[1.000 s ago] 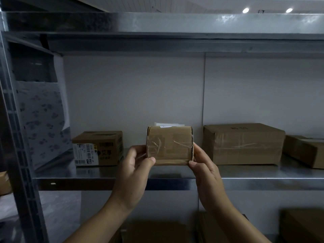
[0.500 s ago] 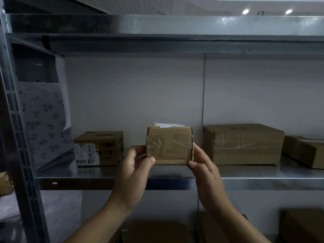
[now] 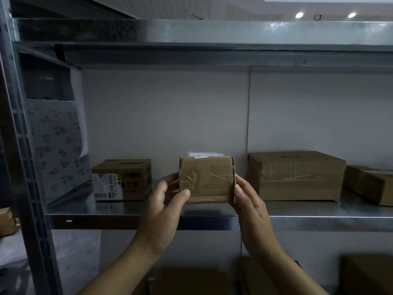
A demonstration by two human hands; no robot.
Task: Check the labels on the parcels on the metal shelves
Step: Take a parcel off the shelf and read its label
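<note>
Both hands grip a small taped cardboard parcel (image 3: 206, 179) by its ends above the metal shelf's (image 3: 319, 218) front edge: left hand (image 3: 163, 206) with thumb across the front, right hand (image 3: 251, 204) at the other end. White paper (image 3: 204, 154) shows along its top. Three other boxes sit on the shelf.

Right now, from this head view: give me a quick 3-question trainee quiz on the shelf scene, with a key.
1. True or false: the left hand and right hand both grip the small taped parcel.
2. Fill in: the large box to its right stands on the metal ___.
3. Which shows a white barcode label toward the camera? A small taped parcel; B large box; C box on the left.
Key: 1 true; 2 shelf; 3 C.
</note>
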